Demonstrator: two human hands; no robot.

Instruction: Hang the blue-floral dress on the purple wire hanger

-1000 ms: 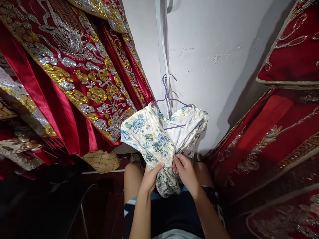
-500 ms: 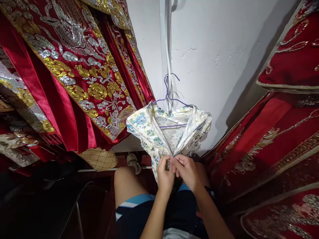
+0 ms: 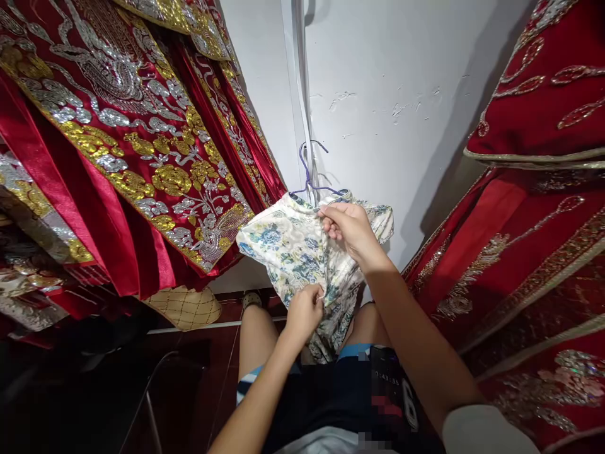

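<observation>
A white garment with blue and yellow flowers (image 3: 293,243) hangs on a purple hanger (image 3: 308,173) against the wall. Its front edges lie together down the middle. My right hand (image 3: 347,230) pinches the front edge at the collar, just below the hanger. Lower down, my left hand (image 3: 305,309) is closed on the front edge of the same garment. Whether a zip pull or other small part sits between my fingertips is too small to tell.
Red garments with gold and silver embroidery (image 3: 172,180) hang at the left, and more red beaded garments (image 3: 529,252) at the right. A white strap (image 3: 301,82) runs down the pale wall (image 3: 378,75).
My right hand has moved up from beside my left hand to the collar. The garment's front, spread open at the neck before, is now drawn together.
</observation>
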